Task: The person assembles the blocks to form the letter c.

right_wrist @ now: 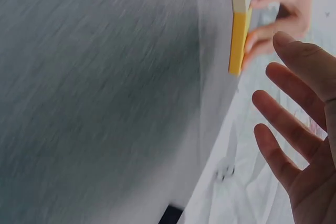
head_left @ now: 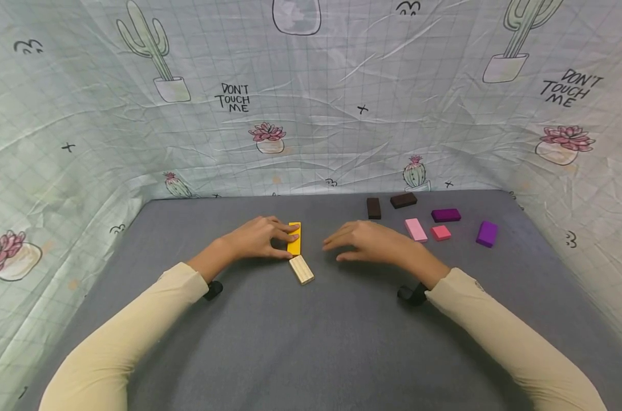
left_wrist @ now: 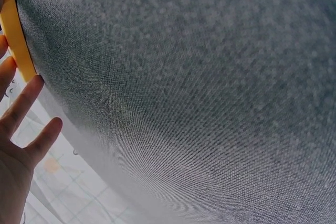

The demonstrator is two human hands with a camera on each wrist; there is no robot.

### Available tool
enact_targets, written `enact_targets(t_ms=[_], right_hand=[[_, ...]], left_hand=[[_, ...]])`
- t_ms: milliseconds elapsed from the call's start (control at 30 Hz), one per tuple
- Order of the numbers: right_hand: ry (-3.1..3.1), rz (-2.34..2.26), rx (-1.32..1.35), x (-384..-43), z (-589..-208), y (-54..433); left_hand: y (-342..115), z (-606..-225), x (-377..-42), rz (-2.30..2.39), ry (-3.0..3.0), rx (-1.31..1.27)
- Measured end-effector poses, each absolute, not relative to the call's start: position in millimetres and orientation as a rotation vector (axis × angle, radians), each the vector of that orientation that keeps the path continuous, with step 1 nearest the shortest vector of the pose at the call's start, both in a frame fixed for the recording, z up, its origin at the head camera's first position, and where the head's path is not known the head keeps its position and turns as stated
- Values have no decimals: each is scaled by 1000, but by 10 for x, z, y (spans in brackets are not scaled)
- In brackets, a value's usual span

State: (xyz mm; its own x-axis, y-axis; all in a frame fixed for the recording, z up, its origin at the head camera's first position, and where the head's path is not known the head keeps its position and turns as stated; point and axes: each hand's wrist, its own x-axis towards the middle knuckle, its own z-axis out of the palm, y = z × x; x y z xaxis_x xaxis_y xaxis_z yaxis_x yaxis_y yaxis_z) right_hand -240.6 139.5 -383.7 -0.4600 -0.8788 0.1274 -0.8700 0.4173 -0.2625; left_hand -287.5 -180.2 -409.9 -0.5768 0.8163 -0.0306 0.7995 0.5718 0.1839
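A yellow rectangular block [head_left: 294,242] lies lengthwise on the table, its near end against a pale wooden block [head_left: 302,270] that is set at an angle. My left hand [head_left: 262,238] touches the yellow block from the left, fingers reaching over its top and thumb near where the two blocks meet. In the left wrist view, spread fingers [left_wrist: 23,106] rest along the yellow block's side. My right hand [head_left: 364,242] hovers to the right of both blocks, holding nothing. Its fingers [right_wrist: 286,124] are extended and apart in the right wrist view.
Two dark brown blocks [head_left: 374,208] lie at the back right. Near them are a light pink block [head_left: 416,230], a smaller coral-pink block [head_left: 441,233] and two purple blocks [head_left: 488,234]. A printed cloth [head_left: 316,154] walls the grey table [head_left: 311,354] at the back and sides.
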Motion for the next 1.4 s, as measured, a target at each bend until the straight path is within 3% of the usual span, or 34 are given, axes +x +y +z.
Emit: enact_targets(t_ms=[1400], right_hand=[[2869, -445, -1302, -2487, -3855, 2766]], left_hand=[[-1807, -4086, -2871, 255, 2673, 1377]])
